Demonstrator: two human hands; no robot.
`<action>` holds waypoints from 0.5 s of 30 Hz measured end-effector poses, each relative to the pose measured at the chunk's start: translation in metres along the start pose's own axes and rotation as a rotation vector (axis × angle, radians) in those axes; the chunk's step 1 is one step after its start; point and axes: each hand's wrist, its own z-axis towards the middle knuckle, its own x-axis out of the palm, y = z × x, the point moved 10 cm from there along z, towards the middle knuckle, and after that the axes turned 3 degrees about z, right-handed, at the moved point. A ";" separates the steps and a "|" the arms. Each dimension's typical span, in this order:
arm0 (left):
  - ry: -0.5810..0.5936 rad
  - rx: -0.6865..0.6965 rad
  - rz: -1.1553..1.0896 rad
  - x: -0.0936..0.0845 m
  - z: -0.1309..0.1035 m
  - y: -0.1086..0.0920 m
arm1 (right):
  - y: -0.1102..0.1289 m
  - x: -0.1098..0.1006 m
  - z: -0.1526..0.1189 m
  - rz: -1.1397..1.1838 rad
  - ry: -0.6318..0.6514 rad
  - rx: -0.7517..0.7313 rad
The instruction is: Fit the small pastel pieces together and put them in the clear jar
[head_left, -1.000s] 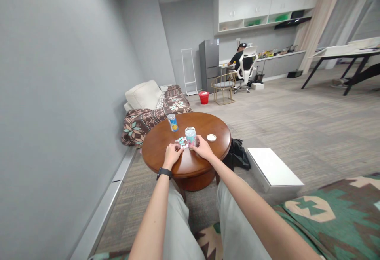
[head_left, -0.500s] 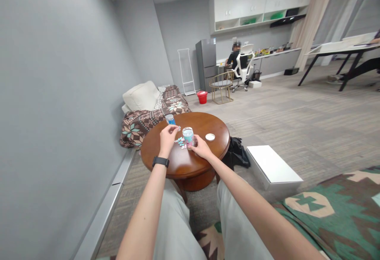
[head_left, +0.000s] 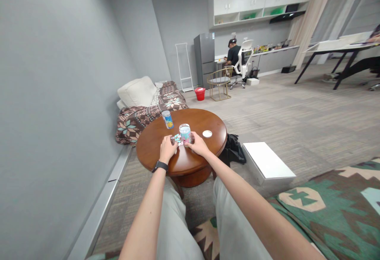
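Observation:
My right hand (head_left: 197, 144) is wrapped round the side of a clear jar (head_left: 185, 132) with a pink and light blue print, which stands upright with its top uncovered. Small pink, white and teal puzzle pieces (head_left: 178, 139) lie in a loose pile just left of it. At the near left edge of that pile rests my left hand (head_left: 168, 148), thumb and fingers apart, touching or nearly touching the pieces. A round white lid (head_left: 207, 133) lies to the right of the jar. Farther back on the left stands a closed blue can (head_left: 168, 120) with a yellow picture.
Everything stands on a round brown wooden table (head_left: 151, 155). A patterned couch (head_left: 130, 127) is behind its left side, a white box (head_left: 268, 161) on the floor to the right. Farther off are a red bucket (head_left: 200, 93), a gold-framed chair (head_left: 219, 81) and a seated person (head_left: 234, 56).
My left hand has come down from beside the jar's rim, where its fingers pinched a small piece, to the pile with fingers spread. My right hand stays on the jar. The view tilted slightly.

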 end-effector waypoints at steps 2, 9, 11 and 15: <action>0.069 0.037 0.054 0.013 -0.009 0.004 | -0.001 0.000 0.000 -0.004 0.002 0.007; 0.103 0.108 0.023 0.015 -0.011 0.003 | -0.002 -0.001 0.000 -0.016 -0.007 0.033; 0.078 0.084 0.011 0.012 -0.011 0.008 | -0.002 -0.001 -0.001 -0.016 -0.004 0.033; 0.068 0.104 -0.016 0.012 -0.013 0.010 | -0.001 -0.001 -0.001 -0.006 -0.008 0.035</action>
